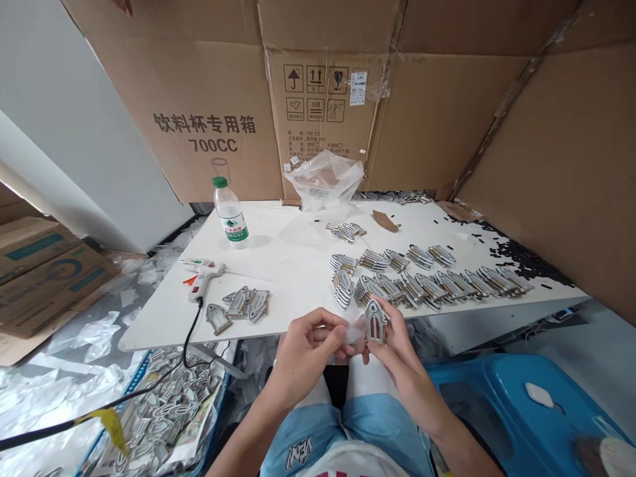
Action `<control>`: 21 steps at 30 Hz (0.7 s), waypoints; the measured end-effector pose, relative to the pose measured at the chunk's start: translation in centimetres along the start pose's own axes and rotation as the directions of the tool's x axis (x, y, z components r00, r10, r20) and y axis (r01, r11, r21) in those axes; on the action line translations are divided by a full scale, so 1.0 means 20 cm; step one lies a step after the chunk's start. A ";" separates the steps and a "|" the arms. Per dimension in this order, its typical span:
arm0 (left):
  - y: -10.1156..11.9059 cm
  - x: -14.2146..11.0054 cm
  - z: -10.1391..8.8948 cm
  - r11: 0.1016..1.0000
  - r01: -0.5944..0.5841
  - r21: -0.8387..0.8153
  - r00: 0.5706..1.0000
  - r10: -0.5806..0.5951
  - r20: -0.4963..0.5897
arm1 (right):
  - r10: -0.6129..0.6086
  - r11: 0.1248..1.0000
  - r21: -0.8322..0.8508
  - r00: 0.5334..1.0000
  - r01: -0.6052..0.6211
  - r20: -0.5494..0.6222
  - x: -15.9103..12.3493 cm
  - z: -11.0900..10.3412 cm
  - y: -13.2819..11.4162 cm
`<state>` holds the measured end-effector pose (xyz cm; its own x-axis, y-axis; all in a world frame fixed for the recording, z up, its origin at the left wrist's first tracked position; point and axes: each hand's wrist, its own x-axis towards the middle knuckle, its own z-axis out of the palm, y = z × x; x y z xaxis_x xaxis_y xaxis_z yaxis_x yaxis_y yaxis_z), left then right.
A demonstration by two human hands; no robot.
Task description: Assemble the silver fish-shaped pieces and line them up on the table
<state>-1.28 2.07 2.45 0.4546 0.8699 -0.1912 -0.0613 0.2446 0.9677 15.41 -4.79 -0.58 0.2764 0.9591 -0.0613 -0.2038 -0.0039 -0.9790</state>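
Note:
Over my lap at the table's front edge, my right hand (pixel 392 338) grips a small silver, arch-shaped metal frame (pixel 376 321) with slots in it. Beside it, my left hand (pixel 318 338) pinches a small clear plastic bag (pixel 356 329) between thumb and fingers. The bag lies right next to the frame; whether they touch I cannot tell. Just beyond my hands, stacks of similar metal frames (pixel 417 288) stand in rows. A looser group of these frames (pixel 243 303) lies to the left of my hands.
On the white table (pixel 283 258) are a glue gun (pixel 206 281), a water bottle (pixel 231 215), a crumpled plastic bag (pixel 328 182) and scattered black pieces (pixel 521 258). Cardboard (pixel 209 86) walls the back. A blue crate (pixel 149 411) of frames stands lower left, a blue stool (pixel 521 404) right.

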 end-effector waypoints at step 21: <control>-0.10 0.00 0.14 0.962 0.080 -0.262 0.993 -0.100 -0.064 | -0.010 0.998 -0.057 0.998 0.006 -0.061 -0.05 0.07 0.05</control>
<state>1.28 0.49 0.97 0.4003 0.8669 -0.2971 -0.2552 0.4169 0.8724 13.61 -5.33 -1.15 0.3347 0.9402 -0.0634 -0.1482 -0.0140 -0.9889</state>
